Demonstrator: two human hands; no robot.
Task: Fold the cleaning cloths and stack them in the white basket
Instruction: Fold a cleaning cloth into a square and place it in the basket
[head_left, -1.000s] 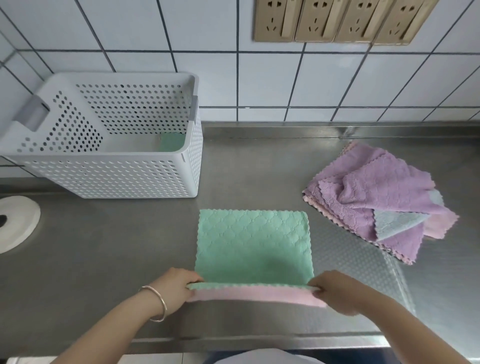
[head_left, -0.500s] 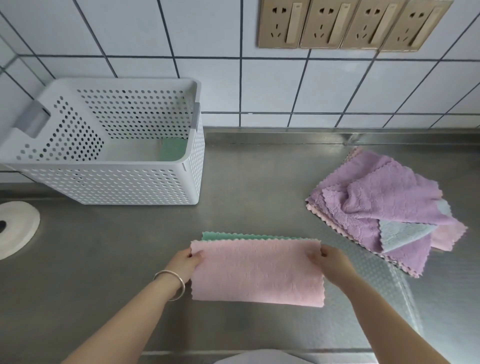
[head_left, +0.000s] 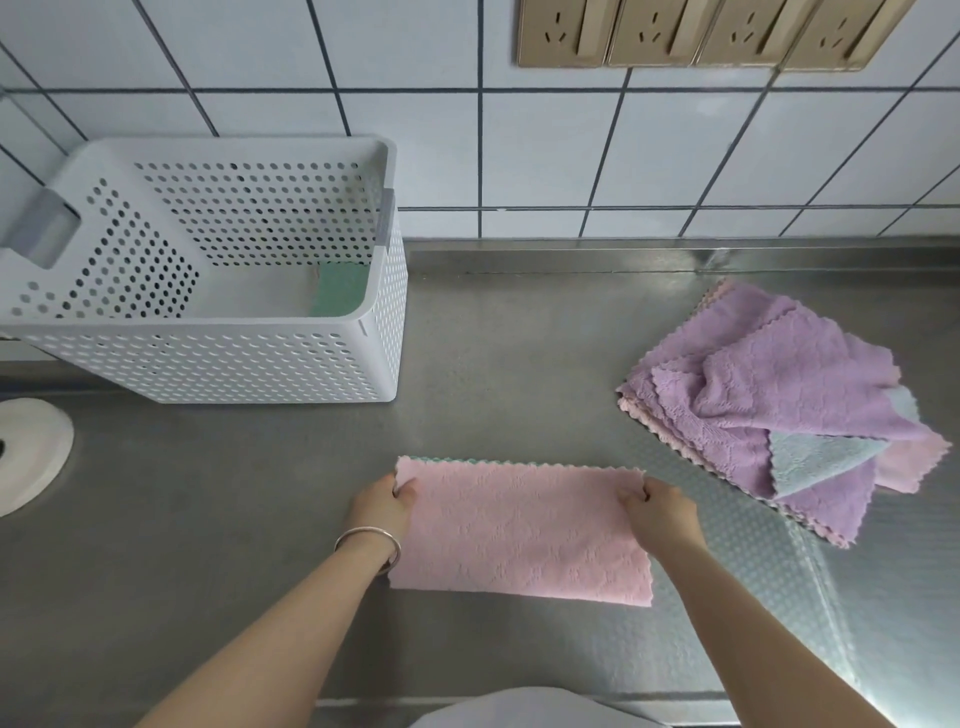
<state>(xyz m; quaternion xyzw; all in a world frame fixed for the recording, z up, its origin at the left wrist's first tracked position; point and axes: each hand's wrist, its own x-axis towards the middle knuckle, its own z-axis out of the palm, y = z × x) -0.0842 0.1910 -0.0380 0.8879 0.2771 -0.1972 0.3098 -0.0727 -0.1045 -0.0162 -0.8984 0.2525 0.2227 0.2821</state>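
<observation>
At the counter's near centre: a pink cloth (head_left: 521, 532) lies folded in half as a wide rectangle, a sliver of green underside showing along its far edge.
Left hand (head_left: 381, 506): pinches the cloth's far corner at 9 o'clock, fingers curled round the edge; a metal bangle (head_left: 368, 543) sits on the wrist.
Right hand (head_left: 660, 512): pinches the far corner at 3 o'clock the same way.
Handling: likely light, soft and floppy, with no stiffness; corners look like the best hold, so the fold stays square.
Texture: plush microfibre with an embossed pattern and scalloped edges.
White basket (head_left: 218, 358): at 10 o'clock, perforated plastic, grey handles, one green folded cloth (head_left: 337, 291) inside.
Unfolded pile (head_left: 779, 410): at 2 o'clock, purple, pink and pale blue cloths, rumpled.
Counter (head_left: 208, 519): brushed steel against white wall tiles.
</observation>
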